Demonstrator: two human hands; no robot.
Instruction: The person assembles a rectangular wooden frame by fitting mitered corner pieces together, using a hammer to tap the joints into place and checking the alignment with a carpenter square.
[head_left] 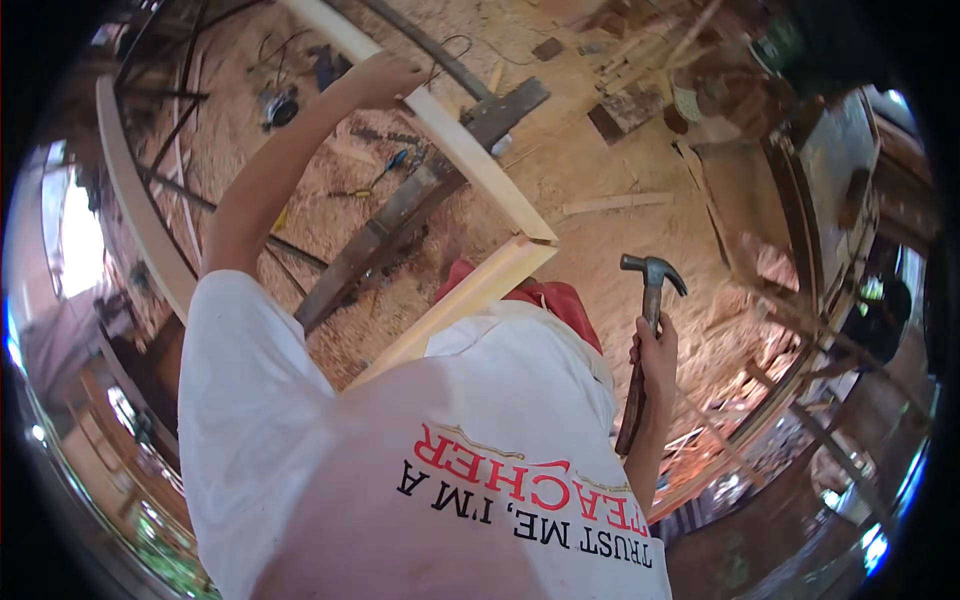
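Observation:
My right hand [656,352] is wrapped around the wooden handle of a claw hammer [650,290], whose dark metal head points away from me, right of my body. Out in front, my left hand [388,80] is closed over a long pale wooden board [475,165]. That board meets a second, yellowish board [470,290] at a corner joint, making an angled wooden frame. The second board runs back toward my left side, and its near end is hidden behind my white shirt. A dark beam [400,215] passes beneath the long board.
Sawdust covers the floor. A power tool [279,106] and a blue-handled tool [396,160] lie beyond the beam. A curved board [140,200] stands at the left. Wood scraps [630,110] and a thin strip [618,203] lie ahead; a large panel [835,190] leans at the right.

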